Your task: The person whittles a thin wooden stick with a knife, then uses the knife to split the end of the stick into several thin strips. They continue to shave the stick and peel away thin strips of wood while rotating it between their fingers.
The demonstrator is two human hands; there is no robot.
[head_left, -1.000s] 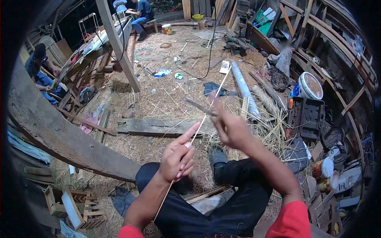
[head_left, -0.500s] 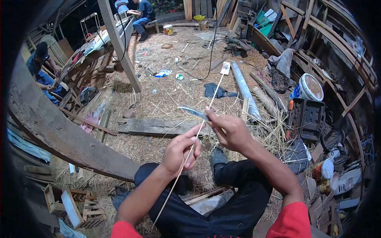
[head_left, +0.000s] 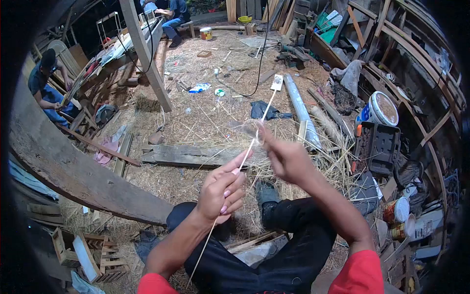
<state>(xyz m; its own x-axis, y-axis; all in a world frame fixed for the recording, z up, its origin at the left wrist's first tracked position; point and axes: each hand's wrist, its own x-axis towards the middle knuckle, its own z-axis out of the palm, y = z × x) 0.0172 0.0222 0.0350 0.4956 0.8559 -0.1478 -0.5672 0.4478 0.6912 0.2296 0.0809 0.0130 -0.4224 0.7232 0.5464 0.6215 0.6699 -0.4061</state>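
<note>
A long, thin bamboo strip (head_left: 202,252) slants from beside my left thigh up and away over the floor. My left hand (head_left: 221,191) is closed round its middle, with thumb and index finger pinching it near the top of the grip. Just beyond, my right hand (head_left: 288,159) is closed on a knife (head_left: 247,126), its blade pointing left across the strip. Motion smears the blade and the right fingertips, and a pale curl shows beside them. The handle is hidden inside the fist.
Loose straw (head_left: 333,166) and shavings cover the ground. A thick plank (head_left: 191,156) lies ahead, and a curved beam (head_left: 98,171) crosses on the left. A white bucket (head_left: 384,109) and an opened black tool case (head_left: 380,147) stand right. Other people sit at far left and back.
My right hand and the knife have shifted slightly up along the strip, and the blade is now blurred. The fingers of my left hand have changed position a little on the strip.
</note>
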